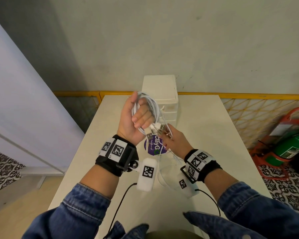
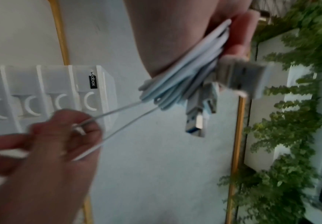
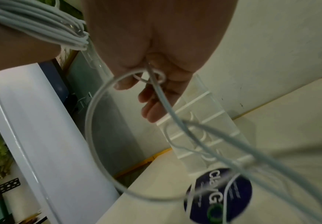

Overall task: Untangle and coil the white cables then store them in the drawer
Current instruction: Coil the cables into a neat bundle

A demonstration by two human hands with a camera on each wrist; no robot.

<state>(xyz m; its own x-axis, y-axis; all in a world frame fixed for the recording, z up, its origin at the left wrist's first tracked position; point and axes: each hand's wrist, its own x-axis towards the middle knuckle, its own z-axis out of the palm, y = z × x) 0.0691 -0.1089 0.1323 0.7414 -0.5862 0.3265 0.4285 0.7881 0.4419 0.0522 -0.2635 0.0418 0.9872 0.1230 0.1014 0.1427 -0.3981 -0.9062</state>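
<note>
one drawer unit, one purple sticker

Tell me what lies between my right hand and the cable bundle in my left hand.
Two thin white cable strands run from the right hand to the cable bundle gripped by the left hand; clearest in the left wrist view.

The right hand shows only its back in the head view, its fingertips hidden behind the cable plugs, and in the left wrist view it smears into blur. The drawer unit sits partly behind the coiled white cables. The purple sticker is half covered, its small print unreadable.
</note>
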